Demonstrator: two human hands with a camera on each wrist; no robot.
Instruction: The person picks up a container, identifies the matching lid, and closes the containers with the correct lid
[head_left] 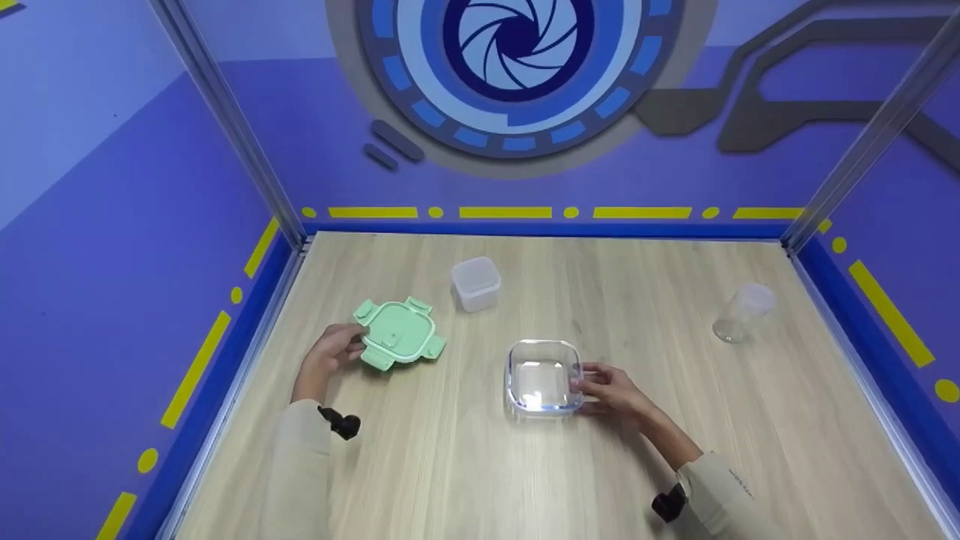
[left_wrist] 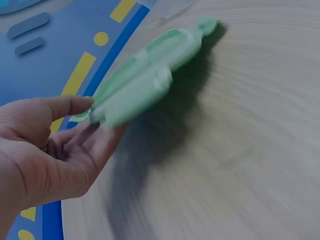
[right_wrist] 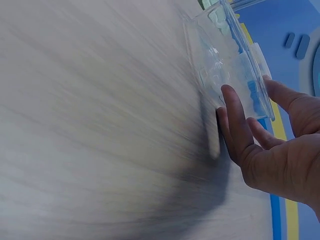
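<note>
A light green snap-on lid with flap clips is pinched at its left edge by my left hand. In the left wrist view the lid tilts over the table, its shadow beneath, with the thumb on top and the fingers below. My right hand holds a clear glass food container at its right side. The thumb lies at the rim and the fingers spread along the outer wall, as the right wrist view of the container shows. The container's open top faces up.
A small translucent plastic tub stands behind, between lid and container. Toward the right is a clear jar with a whitish top. The wooden table is bordered by blue-purple panels at left, back and right.
</note>
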